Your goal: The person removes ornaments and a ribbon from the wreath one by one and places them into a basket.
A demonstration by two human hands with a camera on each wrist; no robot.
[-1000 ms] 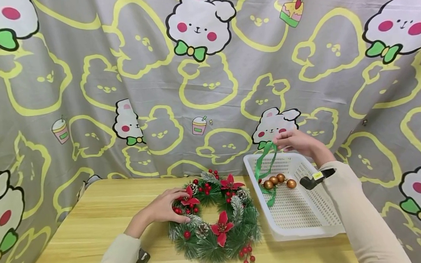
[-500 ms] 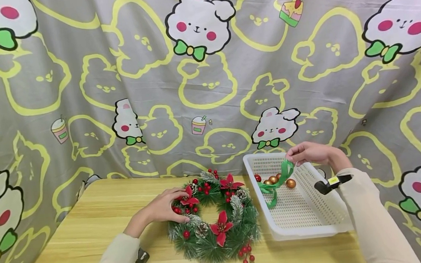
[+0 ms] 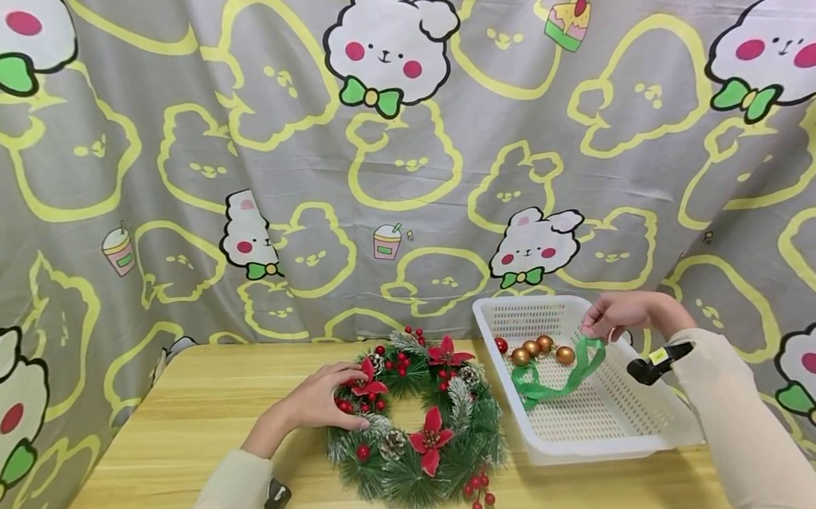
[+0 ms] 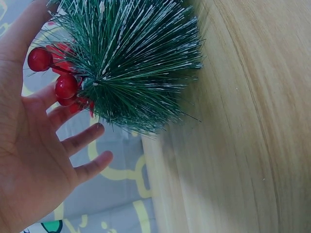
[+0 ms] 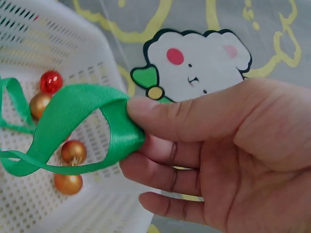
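A green wreath [image 3: 419,485] with red poinsettias, pinecones and red berries lies on the table. My left hand [image 3: 322,399] rests on its left side, fingers spread and fairly straight around the berries; the left wrist view shows the hand [image 4: 34,141] beside the green needles [image 4: 141,63]. Over the white basket [image 3: 596,449], my right hand [image 3: 621,314] pinches a green ribbon [image 3: 569,384] between thumb and fingers. In the right wrist view the ribbon [image 5: 68,109] loops from the fingertips, its other end trailing inside the basket.
Several gold balls [image 3: 565,355] and a red ball [image 3: 501,345] lie in the basket's far left part. A berry sprig [image 3: 477,490] sticks out at the wreath's near right. A patterned curtain [image 3: 315,174] hangs behind the wooden table [image 3: 170,433].
My right hand has lowered and moved right with the ribbon, which now sags across the basket rather than hanging from above it. The left hand stays on the wreath.
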